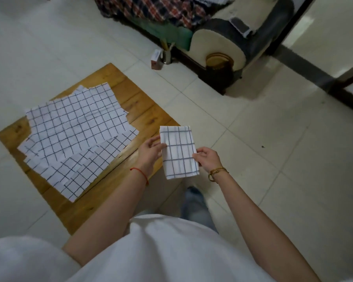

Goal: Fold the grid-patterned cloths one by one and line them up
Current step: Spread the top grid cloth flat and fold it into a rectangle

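Both hands, left hand [151,150] and right hand [207,158], pinch one folded cloth [178,152] while the unfolded pile [75,131] waits on the table [147,110], nothing lined up yet.

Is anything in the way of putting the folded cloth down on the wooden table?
Partly. The unfolded cloths cover most of the wooden table. The folded cloth, held by the left hand and right hand, hangs past the table's right edge; nothing visible blocks the bare strip there.

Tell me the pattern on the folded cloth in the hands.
White with a dark grid of lines, on the folded cloth, head view.
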The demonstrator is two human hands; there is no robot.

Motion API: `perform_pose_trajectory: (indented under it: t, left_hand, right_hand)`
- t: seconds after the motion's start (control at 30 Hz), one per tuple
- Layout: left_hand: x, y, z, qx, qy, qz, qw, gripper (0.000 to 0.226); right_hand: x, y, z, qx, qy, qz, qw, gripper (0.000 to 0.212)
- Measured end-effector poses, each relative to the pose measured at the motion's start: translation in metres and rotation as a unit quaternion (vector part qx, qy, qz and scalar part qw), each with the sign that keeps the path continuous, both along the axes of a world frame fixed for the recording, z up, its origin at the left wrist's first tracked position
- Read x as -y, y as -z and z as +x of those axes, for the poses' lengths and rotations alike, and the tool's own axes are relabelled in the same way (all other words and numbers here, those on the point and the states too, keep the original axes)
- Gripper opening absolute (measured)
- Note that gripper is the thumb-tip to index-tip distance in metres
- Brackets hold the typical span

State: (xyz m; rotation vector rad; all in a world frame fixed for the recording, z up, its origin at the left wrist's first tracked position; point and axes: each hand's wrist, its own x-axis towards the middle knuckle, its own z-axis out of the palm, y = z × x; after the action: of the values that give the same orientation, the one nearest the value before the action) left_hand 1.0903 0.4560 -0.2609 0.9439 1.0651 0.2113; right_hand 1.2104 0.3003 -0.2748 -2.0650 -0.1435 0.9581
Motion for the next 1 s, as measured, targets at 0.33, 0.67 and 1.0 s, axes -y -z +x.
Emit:
perform_pose_trajectory:
  t: [0.33,0.67,1.0]
  left_hand:
    - [-0.013,0.034,0.084,-0.016,-0.191,-0.036,0.981,0.042]
    - [-0.052,0.125,0.119,-0.057,-0.288,-0.050,0.954,0.048]
    - [-0.079,0.208,0.125,-0.106,-0.291,-0.064,0.949,0.054]
  right_hand:
    - [-0.066,0.026,0.130,0.002,-0.181,-0.042,0.983,0.016]
    - [-0.143,0.125,0.172,0.017,-0.271,-0.080,0.959,0.014]
    - [-0.186,0.212,0.174,0.054,-0.325,-0.117,0.937,0.017]
